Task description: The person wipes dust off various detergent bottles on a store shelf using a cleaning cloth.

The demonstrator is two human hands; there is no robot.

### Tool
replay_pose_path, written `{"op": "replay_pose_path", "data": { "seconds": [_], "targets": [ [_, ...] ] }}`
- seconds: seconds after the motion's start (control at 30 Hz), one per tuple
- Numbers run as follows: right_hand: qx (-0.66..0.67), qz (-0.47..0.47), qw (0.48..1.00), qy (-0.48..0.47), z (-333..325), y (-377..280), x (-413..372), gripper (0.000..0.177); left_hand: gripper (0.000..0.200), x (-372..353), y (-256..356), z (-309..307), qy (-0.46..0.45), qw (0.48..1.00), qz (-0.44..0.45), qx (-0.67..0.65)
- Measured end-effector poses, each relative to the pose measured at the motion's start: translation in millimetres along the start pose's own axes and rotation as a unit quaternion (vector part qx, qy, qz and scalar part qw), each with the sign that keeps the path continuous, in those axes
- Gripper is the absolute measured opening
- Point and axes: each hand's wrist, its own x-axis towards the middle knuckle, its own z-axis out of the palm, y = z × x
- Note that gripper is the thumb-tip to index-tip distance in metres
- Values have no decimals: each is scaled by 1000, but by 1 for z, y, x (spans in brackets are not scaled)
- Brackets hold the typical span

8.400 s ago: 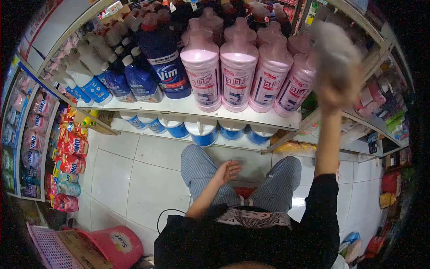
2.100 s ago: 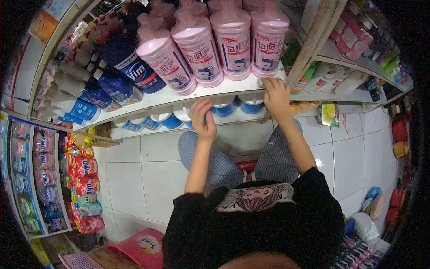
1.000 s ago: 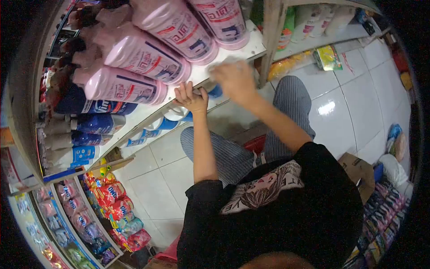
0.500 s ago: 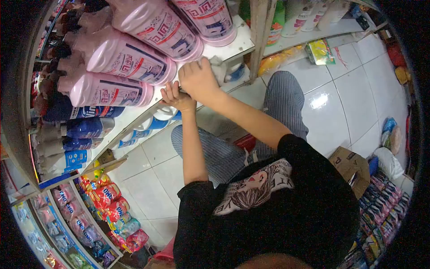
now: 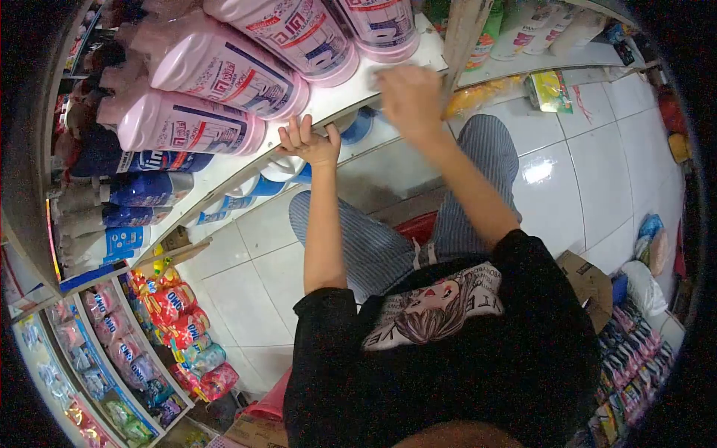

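My left hand (image 5: 312,143) rests against the front edge of the white shelf (image 5: 340,95), its fingers spread and holding nothing. Farther right along that shelf is my right hand (image 5: 412,103), smeared by motion. It is closed on a pale crumpled cloth (image 5: 378,78), of which only a blurred bit shows. Pink cleaner bottles stand in a row behind my hands: one bottle (image 5: 196,128) at the left end, another bottle (image 5: 246,82) beside it, and a bottle (image 5: 385,30) nearest my right hand.
An upright post (image 5: 467,45) closes the shelf's right end. Blue bottles (image 5: 149,190) stand at the left; white-and-blue containers (image 5: 261,187) sit on the lower shelf. Red detergent packs (image 5: 168,302) fill the lower left. A cardboard box (image 5: 586,287) stands on the tiled floor (image 5: 553,201).
My right hand has moved right along the shelf, away from my left hand. My left hand has shifted slightly, its fingers now more spread. The view has shifted a little.
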Motion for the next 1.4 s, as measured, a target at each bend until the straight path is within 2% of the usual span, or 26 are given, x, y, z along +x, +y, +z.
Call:
{"op": "replay_pose_path", "data": {
  "seconds": [0.07, 0.13, 0.17, 0.27, 0.33, 0.4, 0.43, 0.5, 0.57, 0.6, 0.67, 0.7, 0.73, 0.8, 0.87, 0.97, 1.03, 1.17, 1.3, 1.37, 1.4],
  "targets": [
    [36, -48, 997, -38, 13, -34, -4, 12, 40, -12, -8, 7, -11, 1000, -9, -11],
    [145, -95, 985, 11, 40, -60, -14, 16, 39, -44, -28, 33, -43, 989, -22, 142],
    [146, -95, 985, 12, 40, -67, -12, 16, 40, -29, -20, 24, 4, 999, -25, 44],
    [155, -40, 987, 7, 36, -76, -10, 16, 43, -13, -6, 10, -17, 994, -1, 110],
    [183, -105, 977, 35, 36, -62, -15, 16, 47, -14, -11, 12, 18, 998, -2, 61],
    [158, -121, 980, 16, 26, -45, -13, 16, 49, -7, -5, -3, -42, 999, -9, -13],
    [134, -139, 981, -5, 20, -34, -10, 16, 47, -3, -3, -8, -62, 998, -2, -7],
    [60, -107, 992, -25, 8, -8, -8, 15, 49, -3, -3, -8, -54, 999, 2, -2],
    [16, -91, 994, 51, 4, 21, -9, 12, 49, -3, -3, -5, -39, 999, 3, -5],
    [19, -95, 994, 47, 2, 28, -8, 12, 49, -3, -3, -4, -40, 999, -2, -1],
    [53, -49, 994, 83, -3, 36, -5, 10, 47, -3, -1, -2, -18, 1000, -7, -14],
    [42, -59, 991, 114, 1, 34, -3, 10, 47, -3, -1, -1, -17, 1000, -9, -10],
    [39, -62, 991, 112, 4, 28, -4, 10, 47, -3, -1, -1, -17, 1000, -13, -12],
    [-66, -20, 997, 31, 7, 3, -1, 11, 47, -3, -2, 2, -9, 1000, -4, -12],
    [33, -51, 998, 11, 24, -22, -3, 14, 47, -5, -3, 1, -8, 1000, -13, -10],
    [50, -86, 995, -14, 35, -51, -7, 14, 43, -6, -4, 4, -13, 1000, -17, 10],
    [99, -94, 990, 39, 39, -58, -10, 14, 42, -8, -3, 4, -16, 1000, -23, -1],
    [137, -118, 984, 11, 29, -38, -10, 16, 46, -5, -3, -3, -36, 999, -10, 2],
    [-24, -60, 996, -55, 3, 3, -4, 15, 51, -4, -4, -2, -25, 1000, -1, -2],
    [-16, -76, 993, 89, 0, 32, 0, 10, 51, -4, -3, -2, -19, 1000, 4, 2],
    [-14, -77, 993, 91, 0, 34, -1, 10, 51, -3, -3, -1, -18, 1000, 5, 4]
  ]
}}
